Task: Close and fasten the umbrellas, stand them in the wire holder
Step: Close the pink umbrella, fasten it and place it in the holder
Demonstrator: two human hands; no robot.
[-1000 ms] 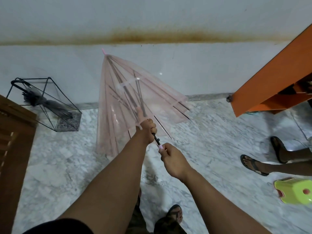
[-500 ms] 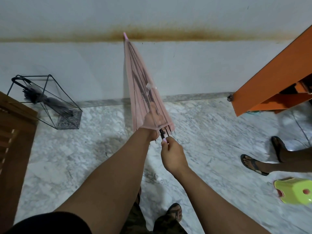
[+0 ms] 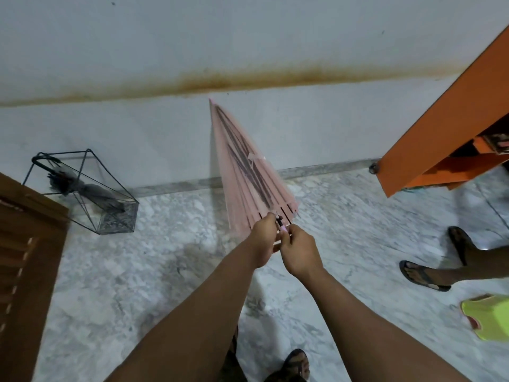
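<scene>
A see-through pink umbrella (image 3: 245, 172) is folded in, its tip pointing up and away toward the wall. My left hand (image 3: 263, 238) grips its shaft just below the rib ends. My right hand (image 3: 298, 253) holds the pink handle end right beside the left hand. A loose fastening strap hangs on the canopy's right side. The black wire holder (image 3: 91, 172) stands on the floor at the left by the wall, with a dark folded umbrella (image 3: 88, 190) leaning inside it.
A brown wooden door or cabinet (image 3: 26, 266) fills the left edge. An orange cabinet door (image 3: 440, 119) juts in at upper right. Another person's sandalled feet (image 3: 429, 274) and a lime-green stool (image 3: 487, 315) are at the right. My own feet show at the bottom.
The pink canopy has gone from half spread to collapsed around the shaft. My left hand slid down out of the canopy to the rib ends, close to my right hand.
</scene>
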